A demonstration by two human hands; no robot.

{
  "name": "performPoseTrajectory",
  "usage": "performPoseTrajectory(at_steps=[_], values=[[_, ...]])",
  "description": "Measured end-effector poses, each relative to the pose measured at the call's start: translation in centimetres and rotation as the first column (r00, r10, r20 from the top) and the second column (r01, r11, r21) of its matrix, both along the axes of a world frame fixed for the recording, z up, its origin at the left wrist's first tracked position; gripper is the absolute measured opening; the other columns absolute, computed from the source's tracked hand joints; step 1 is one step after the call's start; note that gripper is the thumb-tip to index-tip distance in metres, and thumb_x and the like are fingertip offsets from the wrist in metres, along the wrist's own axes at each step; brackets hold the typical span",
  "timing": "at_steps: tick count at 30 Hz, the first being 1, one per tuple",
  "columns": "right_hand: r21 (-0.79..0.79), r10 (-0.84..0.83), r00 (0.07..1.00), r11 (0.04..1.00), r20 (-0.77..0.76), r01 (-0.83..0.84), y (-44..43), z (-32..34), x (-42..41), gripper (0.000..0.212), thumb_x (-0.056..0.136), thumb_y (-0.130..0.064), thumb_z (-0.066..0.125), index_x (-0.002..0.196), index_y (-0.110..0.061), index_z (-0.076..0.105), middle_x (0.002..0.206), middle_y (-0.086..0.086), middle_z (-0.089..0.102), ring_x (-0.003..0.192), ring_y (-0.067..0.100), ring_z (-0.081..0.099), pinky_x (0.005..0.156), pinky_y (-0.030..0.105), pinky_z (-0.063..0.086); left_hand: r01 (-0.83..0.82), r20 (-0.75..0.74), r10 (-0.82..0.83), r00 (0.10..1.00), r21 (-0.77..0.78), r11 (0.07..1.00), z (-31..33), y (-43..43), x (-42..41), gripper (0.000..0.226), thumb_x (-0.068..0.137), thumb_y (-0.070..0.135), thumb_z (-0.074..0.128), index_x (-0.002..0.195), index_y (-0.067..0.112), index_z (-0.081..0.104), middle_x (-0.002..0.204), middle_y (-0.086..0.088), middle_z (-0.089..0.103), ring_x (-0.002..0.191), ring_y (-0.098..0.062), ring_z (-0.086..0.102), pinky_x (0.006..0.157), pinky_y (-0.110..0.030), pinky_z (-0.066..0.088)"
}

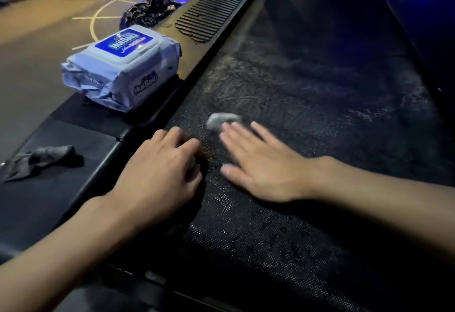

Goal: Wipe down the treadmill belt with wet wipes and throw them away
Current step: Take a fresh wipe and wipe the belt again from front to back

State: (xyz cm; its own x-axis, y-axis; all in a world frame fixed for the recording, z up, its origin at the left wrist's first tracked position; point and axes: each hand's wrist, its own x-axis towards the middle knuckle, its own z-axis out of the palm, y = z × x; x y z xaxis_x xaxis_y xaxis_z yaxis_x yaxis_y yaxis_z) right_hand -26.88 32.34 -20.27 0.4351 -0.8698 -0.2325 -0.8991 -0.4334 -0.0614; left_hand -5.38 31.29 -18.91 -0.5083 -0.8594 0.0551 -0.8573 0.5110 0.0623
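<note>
Right hand [258, 166] flat, fingers straight, presses grey wipe [220, 120] onto treadmill belt [307, 85] near its left edge. Left hand [160, 171] rests loosely curled just beside. Wipe pack [123, 65] sits on left side rail [61, 203].

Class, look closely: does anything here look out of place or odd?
A crumpled grey wipe lies on the side rail, left of the left hand, not yet thrown away. The belt ahead of the right hand looks dusty and streaked.

Black mesh-textured belt [283, 225] – grey wipe [220, 119], pale blue pack [123, 65] with blue label, crumpled black bag [147, 11].
</note>
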Motion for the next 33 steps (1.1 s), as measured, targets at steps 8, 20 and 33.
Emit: performPoseTrajectory(at_steps=[8, 20, 33], values=[[-0.015, -0.045, 0.999, 0.999, -0.005, 0.045, -2.2, 0.1, 1.6, 0.073, 0.098, -0.058, 0.005, 0.155, -0.014, -0.007, 0.163, 0.002, -0.015, 0.147, 0.011, -0.020, 0.120, 0.042, -0.012, -0.054, -0.043, 0.053, 0.998, -0.042, 0.998, -0.7, -0.6, 1.0, 0.041, 0.078, 0.050, 0.036, 0.098, 0.023, 0.060, 0.101, -0.003, 0.052, 0.093, -0.026, 0.051, 0.084, -0.044, 0.048], [-0.055, 0.074, 0.997, 0.996, 0.003, -0.074, -3.9, -0.4, 5.1, 0.070, 0.100, -0.055, 0.013, 0.156, -0.015, 0.001, 0.164, -0.001, -0.009, 0.149, 0.011, -0.014, 0.120, 0.045, -0.012, -0.035, -0.111, 0.018, 0.994, -0.158, 0.987, -1.4, -0.9, 1.6, 0.013, 0.077, 0.029, 0.050, 0.080, 0.017, 0.047, 0.080, -0.005, 0.051, 0.074, -0.026, 0.049, 0.070, -0.037, 0.042], [0.183, -0.196, 0.854, 0.976, 0.481, 0.121, -7.1, 2.3, 4.3, 0.071, 0.089, -0.014, 0.038, 0.155, -0.028, 0.016, 0.157, -0.004, 0.034, 0.136, 0.010, 0.039, 0.118, 0.028, 0.022, -0.058, -0.155, 0.032, 0.987, -0.166, 0.984, -0.1, -1.4, 1.8, 0.034, 0.082, 0.015, 0.060, 0.083, 0.018, 0.026, 0.072, 0.007, 0.029, 0.068, -0.024, 0.037, 0.057, -0.034, 0.027]])
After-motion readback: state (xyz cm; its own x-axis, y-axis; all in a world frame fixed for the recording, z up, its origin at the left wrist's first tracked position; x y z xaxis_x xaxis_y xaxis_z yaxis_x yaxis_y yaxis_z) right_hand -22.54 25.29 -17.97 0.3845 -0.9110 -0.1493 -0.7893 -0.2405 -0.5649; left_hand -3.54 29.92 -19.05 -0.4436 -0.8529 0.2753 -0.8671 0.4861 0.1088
